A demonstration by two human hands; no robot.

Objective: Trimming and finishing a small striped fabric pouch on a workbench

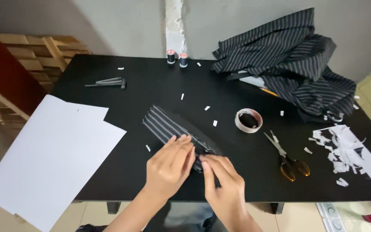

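1. the striped fabric piece [168, 124] lies on the black tabletop [151, 81] just ahead of the person, its long axis running on a diagonal from upper left, away from the person, down to lower right, where both hands meet it.
2. the near, lower-right end of the piece sits directly under the fingertips; the rest stretches away up and to the left, uncovered.
3. the left hand [168, 165] lies flat, palm down, fingers straight and close together, pressing on the near end of the fabric. it grips nothing; it only rests on the cloth.
4. the right hand [222, 182] comes in from the lower right, fingers curled part-way, thumb and forefinger drawn together at the edge of the cloth beside the left fingertips. they appear to pinch the fabric edge or something small there; what exactly is too small to tell.
5. both hands are equally close to the piece and touch each other at its near end.
6. to the right, well apart from the hands, lie a roll of tape [248, 120] and orange-handled scissors [287, 158]; white paper sheets [52, 159] overhang the tabletop's left edge, and a heap of striped cloth [293, 64] fills the far right corner.
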